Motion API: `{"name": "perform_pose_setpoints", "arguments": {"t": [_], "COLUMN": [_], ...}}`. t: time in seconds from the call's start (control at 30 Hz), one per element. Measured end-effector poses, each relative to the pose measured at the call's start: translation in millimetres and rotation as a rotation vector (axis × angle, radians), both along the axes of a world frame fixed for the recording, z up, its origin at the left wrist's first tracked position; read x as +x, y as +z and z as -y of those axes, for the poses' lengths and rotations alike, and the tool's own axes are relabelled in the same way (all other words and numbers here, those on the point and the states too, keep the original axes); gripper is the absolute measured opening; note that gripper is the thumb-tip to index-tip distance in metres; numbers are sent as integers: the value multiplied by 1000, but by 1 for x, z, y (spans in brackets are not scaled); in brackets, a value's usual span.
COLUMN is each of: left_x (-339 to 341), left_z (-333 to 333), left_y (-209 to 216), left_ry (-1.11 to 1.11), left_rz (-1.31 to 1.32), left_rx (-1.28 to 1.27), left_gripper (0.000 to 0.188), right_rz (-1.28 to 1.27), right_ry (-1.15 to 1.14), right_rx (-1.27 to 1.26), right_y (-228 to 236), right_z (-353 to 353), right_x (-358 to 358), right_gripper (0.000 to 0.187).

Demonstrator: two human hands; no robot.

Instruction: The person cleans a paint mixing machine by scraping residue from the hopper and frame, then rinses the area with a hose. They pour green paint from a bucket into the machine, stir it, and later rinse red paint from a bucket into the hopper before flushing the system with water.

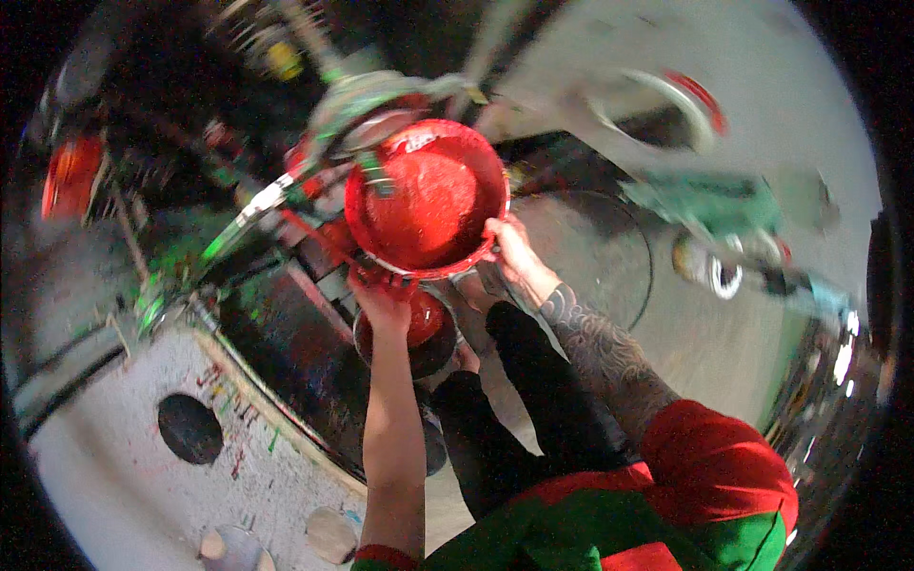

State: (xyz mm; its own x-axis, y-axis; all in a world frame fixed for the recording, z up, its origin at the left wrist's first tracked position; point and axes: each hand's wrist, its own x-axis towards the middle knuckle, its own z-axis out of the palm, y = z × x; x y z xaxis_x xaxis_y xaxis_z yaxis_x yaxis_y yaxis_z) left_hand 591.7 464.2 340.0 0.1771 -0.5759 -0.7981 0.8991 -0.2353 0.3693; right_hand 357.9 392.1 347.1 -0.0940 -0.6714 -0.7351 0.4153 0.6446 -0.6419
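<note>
Both hands hold up a round bucket coated in red inside, with wet-looking red paint in it. My right hand is closed on the bucket's right rim, thumb at the edge. At the near left side, my left hand grips the bucket from below; its fingers are partly hidden and look smeared with red. Under the bucket stands a dark round container with red inside, partly covered by my left hand. Just past the bucket's far left edge is a blurred, paint-stained round fixture.
A paint-splashed metal frame stretches to the left. At the lower left lies a pale, spattered surface with a dark disc. On the right are a green cloth, a white ring-shaped object and a roll.
</note>
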Motion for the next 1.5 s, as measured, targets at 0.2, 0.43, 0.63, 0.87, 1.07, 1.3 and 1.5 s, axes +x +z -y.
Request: {"name": "perform_pose_setpoints", "arguments": {"t": [0.2,0.43,0.63,0.87,1.07,1.3,1.5], "left_x": [-75,-219,-359,-380,-305,-276,-223], "left_z": [-35,-75,-125,-174,-129,-106,-134], "left_y": [48,62,15,-7,8,-8,-44], "left_ry": [-441,-760,-1406,-2153,-1773,-1497,-1257], "left_rz": [16,90,203,1299,961,940,987], "left_rx": [-17,166,28,-566,166,294,321], "left_gripper": [69,39,65,60,67,64,65], "right_rz": [50,-40,6,126,99,11,79], "right_ry": [-342,-565,-961,-1542,-1840,-1978,-1801], "right_rx": [69,130,136,219,-72,22,-139], "right_y": [34,85,33,-78,-202,-351,-342], "right_z": [-122,-250,-354,-511,-634,-840,-865], "right_x": [-94,-219,-357,-514,-616,-675,-619], "right_gripper": [24,47,42,22,25,20,49]}}
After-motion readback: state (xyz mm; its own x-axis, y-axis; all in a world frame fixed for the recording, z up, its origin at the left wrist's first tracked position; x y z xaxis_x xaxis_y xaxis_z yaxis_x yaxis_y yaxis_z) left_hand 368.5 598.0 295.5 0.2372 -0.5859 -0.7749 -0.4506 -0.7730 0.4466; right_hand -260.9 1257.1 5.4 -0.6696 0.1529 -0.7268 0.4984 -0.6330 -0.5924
